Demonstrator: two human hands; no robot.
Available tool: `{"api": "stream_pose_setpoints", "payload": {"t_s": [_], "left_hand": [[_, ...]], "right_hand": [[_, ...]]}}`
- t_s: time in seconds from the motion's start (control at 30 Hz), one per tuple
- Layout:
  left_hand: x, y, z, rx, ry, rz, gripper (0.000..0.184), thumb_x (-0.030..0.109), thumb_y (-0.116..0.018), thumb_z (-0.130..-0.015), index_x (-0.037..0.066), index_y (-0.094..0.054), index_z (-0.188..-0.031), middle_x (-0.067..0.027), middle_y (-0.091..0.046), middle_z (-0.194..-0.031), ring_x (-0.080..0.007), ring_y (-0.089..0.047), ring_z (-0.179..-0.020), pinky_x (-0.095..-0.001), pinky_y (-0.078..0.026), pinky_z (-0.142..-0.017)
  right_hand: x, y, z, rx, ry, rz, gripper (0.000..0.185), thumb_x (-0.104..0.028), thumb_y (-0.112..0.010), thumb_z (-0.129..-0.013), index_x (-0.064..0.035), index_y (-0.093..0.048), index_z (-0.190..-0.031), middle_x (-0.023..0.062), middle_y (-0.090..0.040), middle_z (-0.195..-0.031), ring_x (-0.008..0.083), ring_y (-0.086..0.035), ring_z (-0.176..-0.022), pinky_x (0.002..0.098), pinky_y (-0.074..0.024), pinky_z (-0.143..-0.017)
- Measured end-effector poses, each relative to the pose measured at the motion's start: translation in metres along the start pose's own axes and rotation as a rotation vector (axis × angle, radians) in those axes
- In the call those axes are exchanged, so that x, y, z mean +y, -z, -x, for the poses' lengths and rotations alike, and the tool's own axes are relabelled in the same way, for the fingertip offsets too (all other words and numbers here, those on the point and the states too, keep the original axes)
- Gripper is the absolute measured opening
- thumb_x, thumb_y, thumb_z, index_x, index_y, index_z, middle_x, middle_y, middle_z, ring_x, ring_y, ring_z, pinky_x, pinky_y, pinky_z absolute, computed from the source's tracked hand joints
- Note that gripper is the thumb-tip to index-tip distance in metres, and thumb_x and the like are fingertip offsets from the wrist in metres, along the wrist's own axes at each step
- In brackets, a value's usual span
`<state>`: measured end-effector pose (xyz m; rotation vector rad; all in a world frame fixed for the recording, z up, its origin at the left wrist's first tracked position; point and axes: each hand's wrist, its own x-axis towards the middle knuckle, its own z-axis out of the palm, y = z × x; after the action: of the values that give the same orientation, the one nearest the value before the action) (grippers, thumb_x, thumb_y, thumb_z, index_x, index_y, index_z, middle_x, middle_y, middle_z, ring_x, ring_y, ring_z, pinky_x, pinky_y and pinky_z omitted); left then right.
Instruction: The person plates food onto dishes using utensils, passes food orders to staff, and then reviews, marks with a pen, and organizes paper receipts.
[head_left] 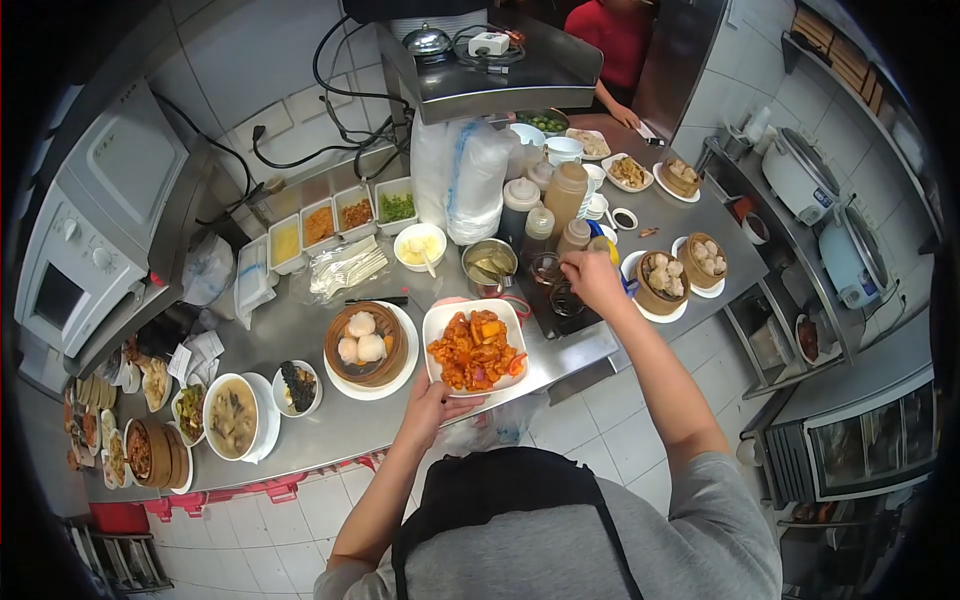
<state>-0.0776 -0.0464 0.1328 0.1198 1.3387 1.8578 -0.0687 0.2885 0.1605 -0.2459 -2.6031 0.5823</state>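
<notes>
My left hand (432,408) grips the near left edge of a square white dish (432,330), thumb at the rim. Orange-red glazed food pieces (474,350) with yellow and red chunks fill the dish. Over at the right, my right hand (597,282) reaches down to small dark containers (566,300), its fingers pinched together. What those fingers hold, if anything, is too small to make out. Left of the dish, a bamboo steamer (338,370) with pale dumplings rests on a white plate. A metal pot (490,262) stands behind the dish.
Squeeze bottles (568,190) crowd the counter's middle. Garnish trays (397,202) line the back, near a yellow-filled bowl (420,248). A soup bowl (232,415) stands at left. More steamers (662,282) sit at right. A person in a red top (612,45) stands across the counter.
</notes>
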Motion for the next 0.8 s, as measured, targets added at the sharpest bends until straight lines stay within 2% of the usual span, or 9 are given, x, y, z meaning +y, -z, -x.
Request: {"api": "stream_pose_setpoints", "payload": {"t_s": [0.07,0.17,0.37,0.47,0.6,0.73,0.8], "left_hand": [[-0.002,-0.002,-0.003,-0.004,0.0,-0.011,0.053,0.005,-0.028,-0.085,0.008,-0.014,-0.136,-0.0247,-0.05,-0.118,-0.0338,-0.064,-0.088,-0.0359,-0.056,-0.077],[-0.002,-0.003,-0.008,-0.01,-0.005,-0.035,0.048,0.006,-0.028,-0.087,0.007,-0.017,-0.134,-0.0245,-0.051,-0.116,-0.0337,-0.064,-0.089,-0.0358,-0.055,-0.077],[0.008,-0.016,-0.009,-0.003,-0.024,-0.01,0.049,0.005,-0.028,-0.087,0.007,-0.016,-0.135,-0.0264,-0.051,-0.116,-0.0345,-0.064,-0.089,-0.037,-0.056,-0.076],[0.006,-0.019,-0.014,-0.011,-0.036,0.006,0.051,0.004,-0.028,-0.087,0.007,-0.015,-0.136,-0.0272,-0.05,-0.117,-0.0351,-0.064,-0.088,-0.0378,-0.056,-0.076],[0.005,-0.021,-0.022,-0.034,-0.054,0.001,0.052,0.004,-0.028,-0.087,0.009,-0.012,-0.137,-0.0268,-0.05,-0.117,-0.035,-0.064,-0.089,-0.0378,-0.056,-0.076],[0.005,-0.028,-0.025,-0.018,-0.059,-0.014,0.053,0.005,-0.028,-0.088,0.01,-0.011,-0.137,-0.0262,-0.051,-0.116,-0.0343,-0.064,-0.089,-0.0377,-0.056,-0.076],[-0.002,-0.025,-0.031,-0.016,-0.063,-0.02,0.053,0.005,-0.029,-0.088,0.011,-0.01,-0.137,-0.026,-0.051,-0.115,-0.0344,-0.064,-0.088,-0.038,-0.056,-0.076]], "right_hand": [[-0.002,-0.009,0.001,-0.01,-0.025,-0.156,0.012,-0.011,-0.061,-0.077,-0.0014,-0.066,-0.081,0.0188,-0.063,-0.074,0.0351,-0.062,-0.069,0.0418,-0.0499,-0.065],[-0.015,-0.008,-0.001,-0.136,-0.12,-0.137,0.01,-0.007,-0.061,-0.076,0.0032,-0.062,-0.077,0.0206,-0.062,-0.073,0.0327,-0.06,-0.058,0.0382,-0.0492,-0.058],[-0.005,-0.005,-0.003,0.099,0.039,0.072,0.006,-0.001,-0.059,-0.07,0.0018,-0.063,-0.074,0.0199,-0.062,-0.074,0.0357,-0.061,-0.071,0.0417,-0.0492,-0.067],[-0.009,0.024,0.003,0.182,0.057,0.091,0.006,0.001,-0.058,-0.07,0.0018,-0.062,-0.074,0.0191,-0.062,-0.076,0.0361,-0.06,-0.071,0.0419,-0.049,-0.067],[-0.015,0.041,0.008,0.295,0.037,-0.01,0.01,0.002,-0.057,-0.07,0.0022,-0.063,-0.078,0.0188,-0.062,-0.075,0.0354,-0.06,-0.071,0.0417,-0.0482,-0.066],[-0.06,0.05,0.016,0.327,0.033,-0.157,0.01,0.002,-0.059,-0.071,0.0017,-0.064,-0.08,0.018,-0.061,-0.073,0.0334,-0.061,-0.069,0.0392,-0.0482,-0.064],[-0.079,0.048,0.025,0.27,0.067,-0.235,0.01,0.003,-0.059,-0.072,0.0016,-0.064,-0.08,0.0164,-0.062,-0.074,0.0309,-0.061,-0.067,0.0355,-0.0483,-0.061]]}}
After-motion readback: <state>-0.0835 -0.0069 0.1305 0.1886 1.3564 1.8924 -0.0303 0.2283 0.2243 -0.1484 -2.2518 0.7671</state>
